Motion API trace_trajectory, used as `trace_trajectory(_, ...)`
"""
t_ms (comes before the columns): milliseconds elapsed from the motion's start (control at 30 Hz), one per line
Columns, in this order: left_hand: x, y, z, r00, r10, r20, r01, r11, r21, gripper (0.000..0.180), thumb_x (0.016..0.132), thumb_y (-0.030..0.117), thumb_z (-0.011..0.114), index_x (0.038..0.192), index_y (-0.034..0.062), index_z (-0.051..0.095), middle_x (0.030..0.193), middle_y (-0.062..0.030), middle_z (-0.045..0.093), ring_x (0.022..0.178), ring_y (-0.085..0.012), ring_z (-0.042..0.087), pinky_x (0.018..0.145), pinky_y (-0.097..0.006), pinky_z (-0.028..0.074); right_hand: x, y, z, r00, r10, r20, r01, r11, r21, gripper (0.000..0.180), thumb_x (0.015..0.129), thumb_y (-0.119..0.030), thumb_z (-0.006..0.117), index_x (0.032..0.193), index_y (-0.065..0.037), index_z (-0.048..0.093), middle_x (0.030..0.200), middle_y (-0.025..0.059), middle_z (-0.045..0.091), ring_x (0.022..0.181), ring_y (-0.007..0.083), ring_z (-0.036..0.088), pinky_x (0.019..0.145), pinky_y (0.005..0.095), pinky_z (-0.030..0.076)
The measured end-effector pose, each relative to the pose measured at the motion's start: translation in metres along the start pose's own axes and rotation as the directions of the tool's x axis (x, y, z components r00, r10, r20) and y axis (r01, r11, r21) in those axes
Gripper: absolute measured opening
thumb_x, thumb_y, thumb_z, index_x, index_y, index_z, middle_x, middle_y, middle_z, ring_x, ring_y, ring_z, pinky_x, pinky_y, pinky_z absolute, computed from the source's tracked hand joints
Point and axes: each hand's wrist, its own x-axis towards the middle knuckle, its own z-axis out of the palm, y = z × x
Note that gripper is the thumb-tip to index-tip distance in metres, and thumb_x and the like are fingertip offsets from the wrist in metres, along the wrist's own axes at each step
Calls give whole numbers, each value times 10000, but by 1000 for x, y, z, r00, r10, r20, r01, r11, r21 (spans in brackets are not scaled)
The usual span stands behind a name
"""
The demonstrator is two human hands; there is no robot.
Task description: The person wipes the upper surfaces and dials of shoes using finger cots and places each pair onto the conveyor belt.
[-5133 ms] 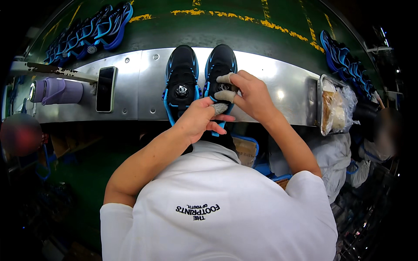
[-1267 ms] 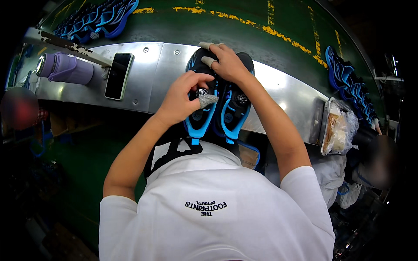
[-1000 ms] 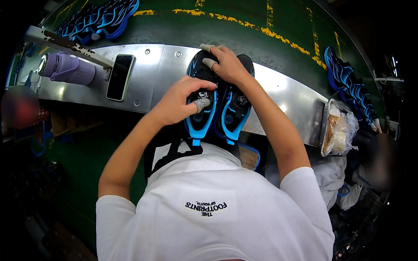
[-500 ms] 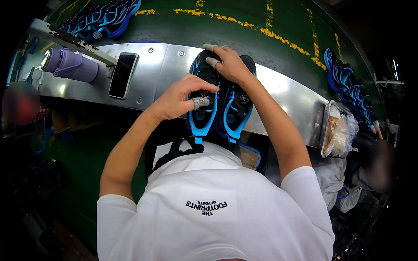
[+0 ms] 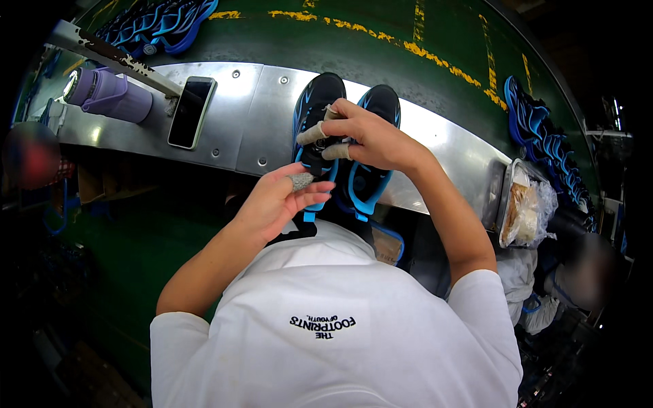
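Note:
A pair of black trainers with bright blue soles lies on a metal bench [image 5: 258,115], toes pointing away from me. My right hand [image 5: 371,136], its fingertips wrapped in tan tape, pinches the lacing at the top of the left shoe [image 5: 318,92]. The right shoe [image 5: 381,102] lies close beside it, partly under my right wrist. My left hand [image 5: 279,200] hovers just in front of the left shoe's heel, fingers loosely apart, a grey cot on one fingertip. I see nothing held in it.
A dark phone [image 5: 190,112] lies on the bench to the left, beside a purple bottle [image 5: 109,95] on its side. Stacks of blue soles lie at the far left [image 5: 160,24] and right [image 5: 537,129] on a green belt. A tray with a plastic bag [image 5: 520,204] sits at the right.
My left hand has drawn back from the shoe's lacing toward my body. My right hand has slid from the toes down onto the left shoe's lacing.

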Motion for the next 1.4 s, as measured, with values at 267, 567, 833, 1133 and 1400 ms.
trace_trajectory(267, 4, -9, 6, 1000, 21, 1, -21, 999, -28, 320, 925, -18, 388, 1216, -122, 470, 1178, -200, 550, 1113, -293, 613, 866, -313, 568, -11, -21, 22, 935, 213, -285, -245, 966, -81, 304, 777, -134, 755, 1072, -96, 694, 916, 86, 544, 879, 254, 583, 776, 344, 492)
trace_trajectory(567, 2, -18, 6, 1000, 23, 21, -21, 997, -80, 335, 924, -13, 424, 1244, -108, 457, 1194, -195, 541, 1160, -328, 585, 835, -286, 589, -9, -12, 15, 990, 28, -139, -19, 998, 61, 360, 780, -2, 705, 1122, -114, 688, 990, 94, 523, 926, 256, 587, 842, 342, 496)
trace_trajectory(833, -6, -9, 22, 1000, 12, 12, -14, 990, 142, 355, 916, -12, 403, 1257, -87, 464, 1204, -181, 538, 1151, -292, 584, 949, -348, 523, -20, -28, 23, 892, 70, -446, -95, 995, -33, 244, 810, -146, 736, 1048, -106, 704, 879, 92, 635, 804, 218, 624, 728, 326, 504)
trace_trajectory(1133, -20, -7, 27, 771, 214, 600, -514, -349, 784, 508, 864, 113, 574, 1361, 199, 525, 1223, -274, 507, 1050, -361, 565, 911, -452, 460, -85, -27, -26, 843, 449, -297, -429, 894, 132, 318, 850, -198, 720, 1167, -179, 697, 916, 62, 579, 806, 151, 551, 734, 306, 482)
trace_trajectory(1400, 37, -17, 35, 910, 28, 413, -377, -359, 854, 322, 759, 295, 701, 1033, 140, 636, 867, -168, 603, 851, -352, 623, 749, -457, 513, -84, -20, 1, 820, 360, -446, -406, 914, -9, 366, 814, -141, 729, 1175, -175, 682, 894, 71, 530, 773, 178, 550, 709, 292, 484)
